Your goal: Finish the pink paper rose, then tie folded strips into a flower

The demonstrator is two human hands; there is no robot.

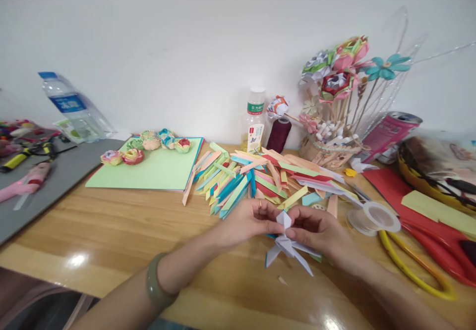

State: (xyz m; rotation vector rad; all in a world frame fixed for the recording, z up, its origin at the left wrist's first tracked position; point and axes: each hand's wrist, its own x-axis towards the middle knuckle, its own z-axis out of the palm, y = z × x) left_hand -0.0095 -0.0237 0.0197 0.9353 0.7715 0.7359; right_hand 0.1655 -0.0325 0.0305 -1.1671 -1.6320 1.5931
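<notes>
A white folded paper piece [285, 245] with several pointed arms is held above the wooden table, near the front centre. My left hand [256, 221] pinches its upper left side between thumb and fingers. On the other side, my right hand [314, 228] grips it near the upper point, its thumb close to my left thumb. Just behind both hands lies a heap of folded paper strips [232, 181] in many colours. Some blue and green paper shows beneath the white piece, partly hidden by it and my right hand.
Small paper flowers rest on a green sheet [159, 171] at the left. Behind the strips stand a bottle [256, 122], a maroon thread spool [278, 134] and a basket [323, 154] of paper flowers. At right are a ribbon spool [373, 218] and large scissors [439, 246].
</notes>
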